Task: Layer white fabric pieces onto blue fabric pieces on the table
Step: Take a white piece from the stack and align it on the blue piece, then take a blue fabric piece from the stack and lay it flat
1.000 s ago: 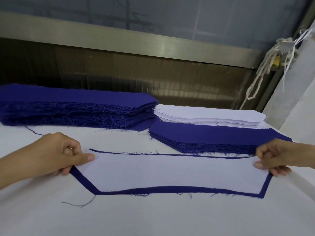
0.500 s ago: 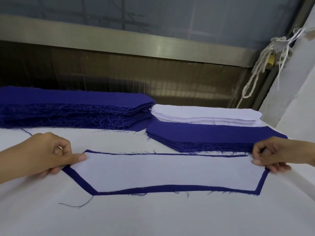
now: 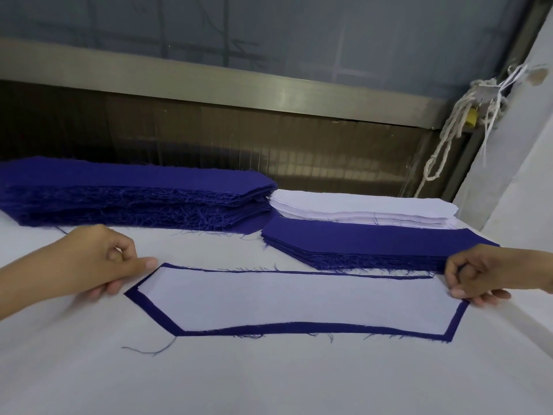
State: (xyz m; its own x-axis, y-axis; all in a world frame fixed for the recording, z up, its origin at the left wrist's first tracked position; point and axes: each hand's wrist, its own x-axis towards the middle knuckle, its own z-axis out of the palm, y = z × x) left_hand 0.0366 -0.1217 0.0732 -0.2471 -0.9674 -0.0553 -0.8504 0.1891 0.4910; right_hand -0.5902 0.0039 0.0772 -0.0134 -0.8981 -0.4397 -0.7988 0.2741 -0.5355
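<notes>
White worktop (image 3: pixel 269 384) is carrying 1 white piece (image 3: pixel 299 298), lying flat on 1 blue piece (image 3: pixel 299 327) that's peeking out all around. Right grip (image 3: pixel 475 277) is pinching its right end. Left grip (image 3: pixel 98 262) is curling at the left end, can't tell if it's holding. Tall blue stack (image 3: pixel 134 199), low blue stack (image 3: pixel 374 238) and white stack (image 3: pixel 359 209) are sitting behind.

A white piece (image 3: pixel 299 298) is laid flat on a bigger blue piece (image 3: pixel 299 328). Far left, a tall blue stack (image 3: pixel 134 202) is piled; far right, a white stack (image 3: pixel 359 209) on a low blue stack (image 3: pixel 374 241).
</notes>
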